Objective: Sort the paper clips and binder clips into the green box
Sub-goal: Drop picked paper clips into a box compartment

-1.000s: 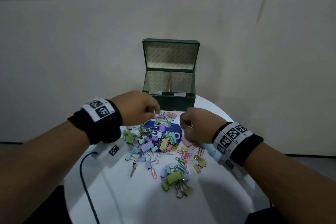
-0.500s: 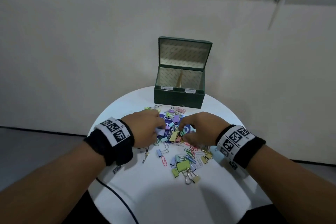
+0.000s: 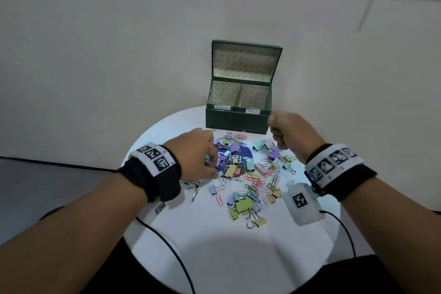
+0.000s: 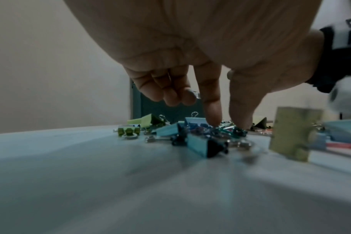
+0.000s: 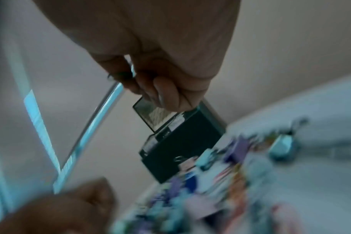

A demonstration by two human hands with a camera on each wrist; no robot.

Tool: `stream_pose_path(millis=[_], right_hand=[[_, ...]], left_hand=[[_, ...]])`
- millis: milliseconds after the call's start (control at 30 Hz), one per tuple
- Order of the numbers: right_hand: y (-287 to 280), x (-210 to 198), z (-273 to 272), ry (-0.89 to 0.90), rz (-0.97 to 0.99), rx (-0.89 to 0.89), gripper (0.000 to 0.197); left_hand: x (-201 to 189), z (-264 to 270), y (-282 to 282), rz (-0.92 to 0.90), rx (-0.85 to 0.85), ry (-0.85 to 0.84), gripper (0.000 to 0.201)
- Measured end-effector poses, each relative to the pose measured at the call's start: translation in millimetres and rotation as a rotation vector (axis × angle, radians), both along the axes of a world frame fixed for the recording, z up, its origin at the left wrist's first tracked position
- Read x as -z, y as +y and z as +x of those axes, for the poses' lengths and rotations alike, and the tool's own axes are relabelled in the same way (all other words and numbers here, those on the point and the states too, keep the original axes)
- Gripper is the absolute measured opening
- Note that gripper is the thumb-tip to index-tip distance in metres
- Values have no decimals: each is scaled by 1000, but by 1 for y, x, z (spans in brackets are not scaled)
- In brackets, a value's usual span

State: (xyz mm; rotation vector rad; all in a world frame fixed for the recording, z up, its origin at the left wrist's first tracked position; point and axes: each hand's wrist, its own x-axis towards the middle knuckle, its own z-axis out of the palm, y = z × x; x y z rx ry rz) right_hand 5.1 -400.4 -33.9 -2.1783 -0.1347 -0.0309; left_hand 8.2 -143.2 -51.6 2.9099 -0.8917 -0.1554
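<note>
The green box sits open at the back of the round white table. Shiny clips lie heaped before it. The left hand pokes the heap, fingers pointing down. The right hand is curled; I cannot tell what it holds.

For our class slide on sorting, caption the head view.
Left hand picks among pastel clips on a round white table; curled right hand nears the open green box.
</note>
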Motion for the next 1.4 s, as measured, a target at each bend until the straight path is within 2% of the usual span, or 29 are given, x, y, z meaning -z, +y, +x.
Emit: stream_pose_path(millis=[67,100,133,167,200,233,333,367,400,467,567,667,767,833,933,1000,1133,1167,1267,1333,1400], right_hand=[[-5,-7,-2,265,667,78,24],[-7,-11,-6,395,914,87,22],[-8,-13,-8,473,1009,84,21],[-7,-12,-11,521,1011,77,19],[-6,-11,-12,518,911,61,19],[-4,-10,-14,469,702,33,19],[4,-4,-25,209,-368,-220,11],[9,0,-30,184,-617,-330,10],[13,3,-34,186,-786,-397,18],[21,7,-42,172,-941,-419,32],[20,10,-41,136,-959,-347,39],[13,10,-35,140,-934,-305,39],[7,10,-37,120,-858,-287,23],[7,8,-41,126,-885,-290,16],[11,7,-47,171,-980,-242,34],[14,8,-47,203,-982,-232,36],[24,12,-47,244,-939,-275,8],[25,12,-47,265,-930,-277,7],[24,11,-46,292,-865,-297,3],[19,5,-38,232,-764,-310,10],[11,-7,-20,142,-630,-247,13]], left_hand=[[-1,0,-1,14,34,1,24],[-1,0,-1,-10,68,-21,21],[-2,-2,-3,-43,115,-49,17],[-2,-4,-5,-73,173,-77,15],[-2,-7,-9,-82,233,-86,16],[0,-9,-13,-66,288,-70,20],[6,-13,-29,36,366,4,34],[7,-14,-34,58,384,-1,37],[8,-15,-37,78,399,-13,38],[8,-19,-42,90,418,-22,37],[8,-20,-44,51,419,-66,32],[7,-19,-42,12,343,-145,24],[4,-21,-44,25,336,-132,24],[0,-23,-46,54,344,-92,31],[-1,-23,-50,131,332,-59,40],[-1,-22,-53,145,328,-76,34],[0,-21,-56,130,292,-74,22],[2,-20,-56,123,293,-92,20],[7,-16,-54,75,294,-136,20],[9,-13,-52,-2,273,-148,17],[6,-11,-50,-117,215,-97,13]])
